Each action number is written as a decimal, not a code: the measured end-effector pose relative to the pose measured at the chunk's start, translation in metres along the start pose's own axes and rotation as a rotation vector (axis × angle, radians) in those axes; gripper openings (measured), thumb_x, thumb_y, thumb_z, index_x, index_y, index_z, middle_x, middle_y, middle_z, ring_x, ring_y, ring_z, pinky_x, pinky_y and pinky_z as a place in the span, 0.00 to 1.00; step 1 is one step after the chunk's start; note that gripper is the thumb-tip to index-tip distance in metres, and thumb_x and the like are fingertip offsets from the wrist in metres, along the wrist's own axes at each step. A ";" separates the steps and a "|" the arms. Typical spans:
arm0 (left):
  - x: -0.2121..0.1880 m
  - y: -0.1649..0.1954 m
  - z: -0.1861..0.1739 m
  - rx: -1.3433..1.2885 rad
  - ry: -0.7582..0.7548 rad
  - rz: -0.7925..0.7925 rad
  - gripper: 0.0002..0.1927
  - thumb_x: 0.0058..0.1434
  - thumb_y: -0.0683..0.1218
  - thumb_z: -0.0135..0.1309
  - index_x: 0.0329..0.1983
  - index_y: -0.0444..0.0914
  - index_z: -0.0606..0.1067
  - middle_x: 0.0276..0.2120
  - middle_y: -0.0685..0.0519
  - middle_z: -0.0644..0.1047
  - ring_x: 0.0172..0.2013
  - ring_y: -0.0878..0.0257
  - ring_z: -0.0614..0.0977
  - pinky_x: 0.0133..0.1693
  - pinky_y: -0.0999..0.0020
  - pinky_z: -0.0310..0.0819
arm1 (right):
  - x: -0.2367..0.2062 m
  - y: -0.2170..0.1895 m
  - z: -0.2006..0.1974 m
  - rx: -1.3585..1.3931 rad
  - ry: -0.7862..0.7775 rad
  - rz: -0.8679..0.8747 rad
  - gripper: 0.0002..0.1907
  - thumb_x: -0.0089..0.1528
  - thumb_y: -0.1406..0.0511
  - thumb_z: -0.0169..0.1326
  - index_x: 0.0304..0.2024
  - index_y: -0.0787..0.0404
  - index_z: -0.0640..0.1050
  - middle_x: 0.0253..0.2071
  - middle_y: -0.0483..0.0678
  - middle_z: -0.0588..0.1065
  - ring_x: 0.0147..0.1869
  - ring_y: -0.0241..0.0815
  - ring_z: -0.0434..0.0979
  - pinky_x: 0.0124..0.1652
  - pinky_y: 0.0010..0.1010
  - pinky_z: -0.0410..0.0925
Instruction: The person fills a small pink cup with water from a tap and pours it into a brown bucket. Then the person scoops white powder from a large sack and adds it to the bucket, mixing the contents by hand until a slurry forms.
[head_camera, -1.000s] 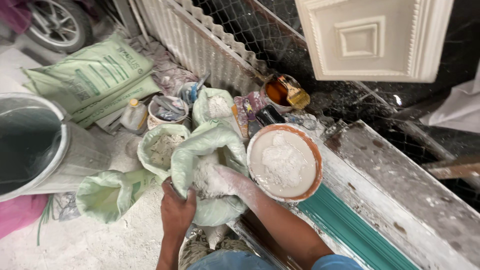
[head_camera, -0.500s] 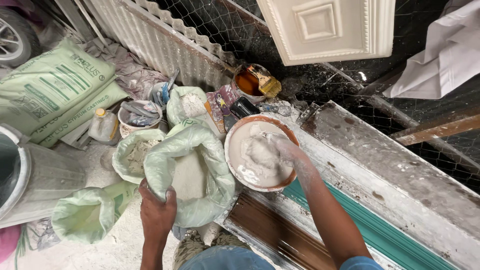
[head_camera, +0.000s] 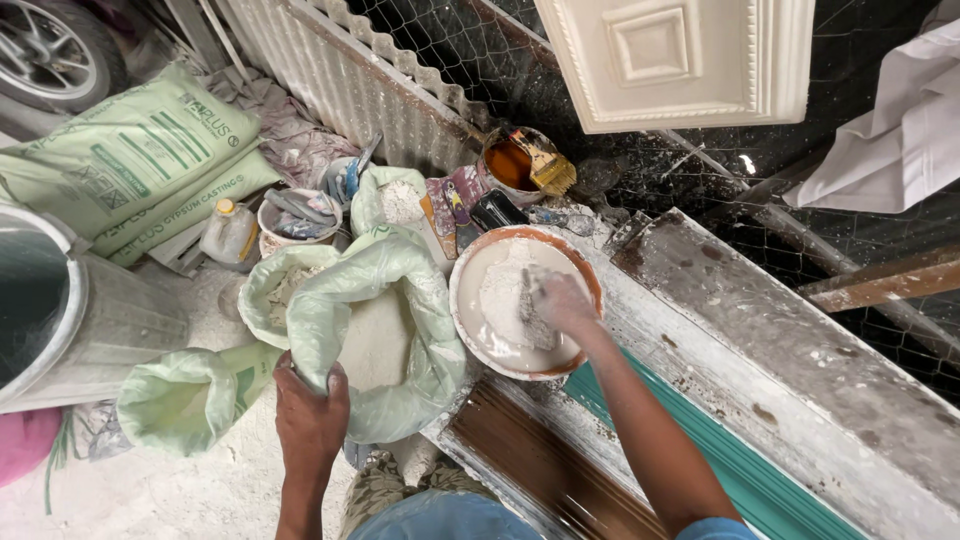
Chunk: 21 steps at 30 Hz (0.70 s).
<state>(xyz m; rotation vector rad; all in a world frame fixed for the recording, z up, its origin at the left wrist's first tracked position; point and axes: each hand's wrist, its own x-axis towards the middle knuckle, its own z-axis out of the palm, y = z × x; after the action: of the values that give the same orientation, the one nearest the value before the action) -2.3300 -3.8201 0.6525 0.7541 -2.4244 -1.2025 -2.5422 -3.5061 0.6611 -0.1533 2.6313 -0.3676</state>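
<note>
Powder (head_camera: 500, 300) fills the bowl (head_camera: 470, 330) on the worktop (head_camera: 760, 330), where your right hand (head_camera: 560, 305), dusted white, lies with fingers bunched in it, while your left hand (head_camera: 312, 420) is clamped on the rim of the open bag (head_camera: 400, 300) beside it.

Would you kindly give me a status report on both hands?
Left hand gripping open pale-green plastic sack rim. Right hand in round orange bowl, on white powder. Nothing obstructing.

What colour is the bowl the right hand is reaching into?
Orange-brown outside with a white-coated inside: the bowl under the right hand, seen in the head view.
</note>
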 end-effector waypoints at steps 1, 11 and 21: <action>-0.003 0.000 0.000 0.000 0.009 -0.010 0.32 0.61 0.45 0.58 0.62 0.26 0.59 0.47 0.24 0.73 0.46 0.29 0.78 0.49 0.41 0.71 | -0.002 -0.002 0.004 0.018 -0.045 -0.008 0.18 0.69 0.69 0.43 0.60 0.55 0.76 0.36 0.55 0.80 0.26 0.38 0.73 0.25 0.26 0.70; -0.017 -0.020 0.000 0.229 0.055 0.124 0.21 0.69 0.52 0.54 0.42 0.28 0.67 0.21 0.39 0.76 0.20 0.45 0.79 0.24 0.54 0.74 | -0.039 -0.068 -0.008 0.212 0.059 -0.141 0.16 0.64 0.64 0.51 0.55 0.57 0.75 0.62 0.52 0.70 0.60 0.45 0.72 0.57 0.34 0.70; 0.002 -0.035 -0.055 -0.426 -0.003 -0.187 0.20 0.68 0.49 0.45 0.56 0.29 0.70 0.21 0.41 0.78 0.17 0.53 0.77 0.20 0.57 0.71 | 0.010 -0.200 0.023 0.030 0.134 -0.357 0.42 0.57 0.55 0.61 0.65 0.70 0.61 0.60 0.65 0.70 0.64 0.60 0.72 0.61 0.43 0.66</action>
<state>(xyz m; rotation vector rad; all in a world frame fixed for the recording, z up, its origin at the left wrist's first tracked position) -2.2933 -3.8737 0.6572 0.8522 -2.0236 -1.7160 -2.5315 -3.7044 0.6937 -0.6125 2.7255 -0.5522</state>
